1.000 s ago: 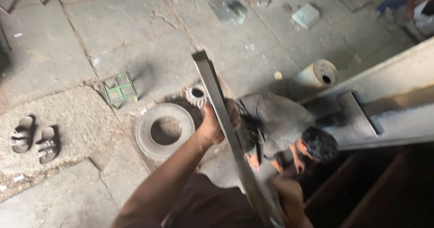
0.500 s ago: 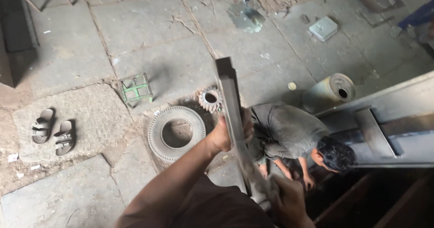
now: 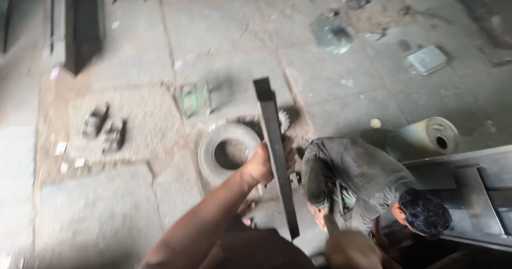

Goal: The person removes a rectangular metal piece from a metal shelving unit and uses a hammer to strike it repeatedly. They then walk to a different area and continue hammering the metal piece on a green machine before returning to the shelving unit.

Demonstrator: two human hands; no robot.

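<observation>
My left hand (image 3: 260, 166) grips a long dark metal bar (image 3: 273, 141) near its middle, and the bar points away from me over the floor below. My right hand (image 3: 349, 247) is at the bottom of the frame by the bar's near end, and blur hides whether it grips the bar. Directly below, a person in a grey shirt (image 3: 354, 178) bends down beside a large toothed ring gear (image 3: 226, 152) lying flat on the floor.
A heavy grey steel beam (image 3: 480, 189) runs along the right edge. A metal drum (image 3: 429, 135) lies on its side near it. A pair of sandals (image 3: 104, 129), a green block (image 3: 196, 99) and scattered metal scraps (image 3: 426, 60) sit on the stone floor.
The view has swung right and down, so the floor items have slid leftward in frame. My left hand keeps its grip on the bar. The person below stays bent over.
</observation>
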